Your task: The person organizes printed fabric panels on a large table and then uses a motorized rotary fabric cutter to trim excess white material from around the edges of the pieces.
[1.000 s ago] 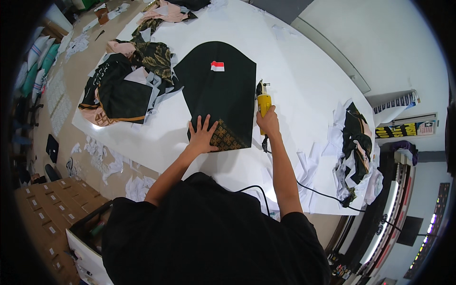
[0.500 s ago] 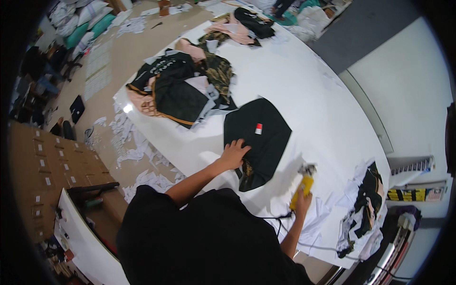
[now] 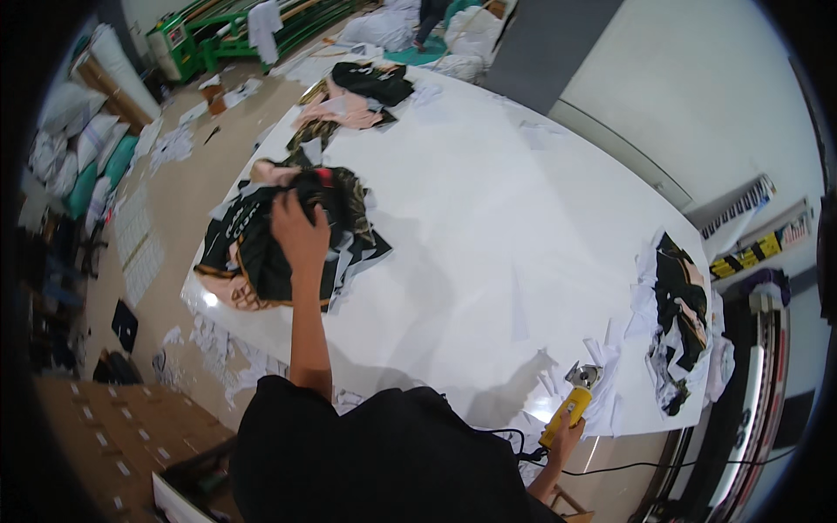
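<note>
Over a pile of cut garment pieces (image 3: 266, 270) at the left of the white table, my left hand (image 3: 301, 228) is closed on a bunched black fabric piece (image 3: 316, 193) with a red patch. Blur and the hand hide much of that piece. The pile mixes black, peach and camouflage cloth with white lettering and orange trim. On the right, low by the near edge, my right hand (image 3: 567, 429) grips a yellow handheld electric fabric cutter (image 3: 571, 408). Its silver cutting head points away from me, and a black cord trails from its lower end.
A second heap of garment pieces (image 3: 349, 100) lies at the table's far end. Dark scraps and white paper (image 3: 680, 305) sit along the right edge. The white table (image 3: 471, 227) fills the middle. Cartons (image 3: 113, 436) stand at lower left; paper litters the floor. A person's legs (image 3: 429, 22) show far off.
My left hand has lifted the black piece off the table's middle and carried it left onto the pile. The cutter has stayed in my right hand. The view has shifted.
</note>
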`<state>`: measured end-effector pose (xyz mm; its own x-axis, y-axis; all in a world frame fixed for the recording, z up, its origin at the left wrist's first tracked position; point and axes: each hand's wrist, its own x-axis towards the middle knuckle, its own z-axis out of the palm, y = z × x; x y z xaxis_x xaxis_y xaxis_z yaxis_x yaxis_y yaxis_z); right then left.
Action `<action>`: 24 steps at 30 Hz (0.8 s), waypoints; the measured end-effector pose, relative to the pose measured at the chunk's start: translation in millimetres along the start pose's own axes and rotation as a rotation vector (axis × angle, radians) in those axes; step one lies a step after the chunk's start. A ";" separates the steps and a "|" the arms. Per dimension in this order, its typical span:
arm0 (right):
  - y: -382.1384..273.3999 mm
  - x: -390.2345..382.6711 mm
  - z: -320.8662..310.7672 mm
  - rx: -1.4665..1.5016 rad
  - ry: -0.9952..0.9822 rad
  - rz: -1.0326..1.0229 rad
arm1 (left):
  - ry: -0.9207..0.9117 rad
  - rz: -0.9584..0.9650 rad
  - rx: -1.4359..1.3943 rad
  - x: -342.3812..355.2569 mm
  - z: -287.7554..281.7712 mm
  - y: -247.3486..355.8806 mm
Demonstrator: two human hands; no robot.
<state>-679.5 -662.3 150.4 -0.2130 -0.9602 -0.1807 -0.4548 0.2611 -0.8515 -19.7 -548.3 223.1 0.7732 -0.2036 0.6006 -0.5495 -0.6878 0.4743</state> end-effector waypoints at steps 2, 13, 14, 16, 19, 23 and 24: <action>-5.8 -11.0 -1.0 0.064 0.001 0.059 | 0.104 0.040 0.295 -10.5 6.9 9.0; -24.7 -37.1 -14.1 0.229 0.088 0.060 | -0.939 0.446 -0.281 -216.3 183.3 141.8; -25.5 -36.1 -17.6 0.211 0.102 0.071 | -0.988 0.483 -0.278 -232.9 188.9 154.4; -27.9 -30.3 -22.9 0.247 0.099 0.113 | -1.025 0.543 -0.232 -254.9 197.6 162.8; -18.6 -14.8 -27.6 0.332 0.145 0.137 | -1.035 0.727 -0.203 -288.4 211.5 182.5; 4.1 20.0 -39.2 0.424 0.170 0.139 | -0.844 0.695 -0.172 -308.8 208.4 204.3; 6.4 26.1 -42.5 0.467 0.148 0.151 | -0.891 0.618 -0.183 -306.8 205.2 213.4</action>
<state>-724.7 -681.5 161.2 -0.3824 -0.8819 -0.2759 0.0181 0.2914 -0.9564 -309.2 -775.6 7.9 0.2595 -0.9580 0.1219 -0.9023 -0.1955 0.3841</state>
